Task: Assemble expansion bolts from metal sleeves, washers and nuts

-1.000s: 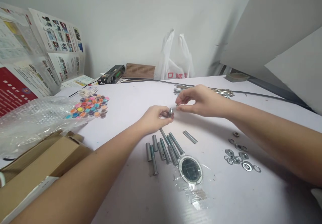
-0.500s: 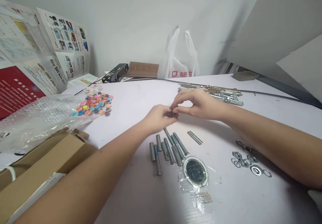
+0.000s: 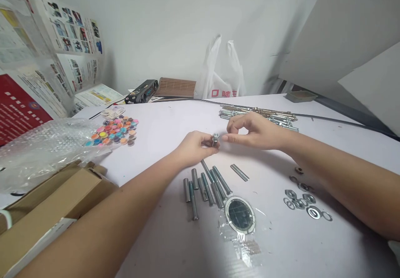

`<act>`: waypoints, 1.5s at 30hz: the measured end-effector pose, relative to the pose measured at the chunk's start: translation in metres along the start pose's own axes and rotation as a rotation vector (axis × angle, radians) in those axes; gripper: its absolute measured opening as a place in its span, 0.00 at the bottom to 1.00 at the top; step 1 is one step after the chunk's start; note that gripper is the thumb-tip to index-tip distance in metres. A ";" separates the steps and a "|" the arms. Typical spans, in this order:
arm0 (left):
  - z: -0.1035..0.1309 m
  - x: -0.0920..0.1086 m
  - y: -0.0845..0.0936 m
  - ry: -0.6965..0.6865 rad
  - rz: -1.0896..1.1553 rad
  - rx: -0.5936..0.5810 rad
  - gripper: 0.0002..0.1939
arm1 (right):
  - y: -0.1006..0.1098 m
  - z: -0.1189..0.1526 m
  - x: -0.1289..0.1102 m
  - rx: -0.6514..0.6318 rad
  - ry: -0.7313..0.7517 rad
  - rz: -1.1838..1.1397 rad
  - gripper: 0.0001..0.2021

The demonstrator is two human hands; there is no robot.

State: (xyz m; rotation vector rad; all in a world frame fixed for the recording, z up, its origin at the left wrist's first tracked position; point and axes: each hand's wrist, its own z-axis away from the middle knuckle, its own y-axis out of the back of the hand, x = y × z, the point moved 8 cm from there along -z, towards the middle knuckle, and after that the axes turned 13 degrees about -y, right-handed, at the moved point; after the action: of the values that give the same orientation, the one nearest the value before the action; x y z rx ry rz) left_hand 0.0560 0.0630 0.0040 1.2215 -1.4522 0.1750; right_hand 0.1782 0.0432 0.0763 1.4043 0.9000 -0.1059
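Head view: the right hand [image 3: 258,133], half open and seemingly empty, has drawn away; the left hand [image 3: 194,148], pinching closed beyond the round disc [image 3: 240,214], alone supports the upright metal fastener [image 3: 215,138]. Washers [image 3: 309,211] lie right of the disc.

Left hand [image 3: 200,148] grips an upright metal bolt [image 3: 215,139]; right hand [image 3: 254,131], thumb and fingers parted, lies just beside it. Nearer the viewer: loose metal rods [image 3: 204,186], round disc [image 3: 240,215]. Right: nuts and washers [image 3: 301,203]. Left: colored discs [image 3: 117,132], cardboard box [image 3: 59,211].
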 end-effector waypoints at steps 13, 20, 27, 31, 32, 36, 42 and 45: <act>0.000 -0.002 0.001 0.021 -0.002 -0.006 0.09 | 0.008 0.002 0.005 0.193 -0.034 -0.184 0.25; 0.000 0.001 0.001 0.009 -0.006 -0.012 0.08 | -0.007 -0.002 0.001 0.076 -0.050 -0.108 0.26; 0.001 -0.001 0.000 0.012 -0.017 -0.018 0.08 | -0.008 0.000 -0.004 0.095 -0.005 -0.128 0.21; 0.001 -0.003 -0.001 0.037 0.016 -0.030 0.09 | -0.002 -0.002 0.004 0.116 -0.099 -0.151 0.31; 0.002 -0.004 -0.001 0.050 0.026 -0.033 0.10 | 0.006 -0.002 0.008 0.185 -0.132 -0.179 0.33; 0.002 -0.005 0.001 0.063 0.019 -0.034 0.10 | 0.012 -0.003 0.004 0.221 -0.117 -0.161 0.25; 0.001 -0.003 0.000 0.012 0.012 -0.050 0.10 | -0.018 -0.004 -0.013 -0.010 0.036 0.039 0.16; 0.001 -0.001 -0.001 -0.019 0.002 -0.040 0.10 | -0.017 -0.003 -0.015 0.011 0.067 0.115 0.11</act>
State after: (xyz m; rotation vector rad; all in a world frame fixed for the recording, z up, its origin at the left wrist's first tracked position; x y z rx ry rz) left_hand 0.0558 0.0625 0.0022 1.1916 -1.4670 0.1355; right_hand 0.1570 0.0353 0.0721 1.4738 0.8730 0.0230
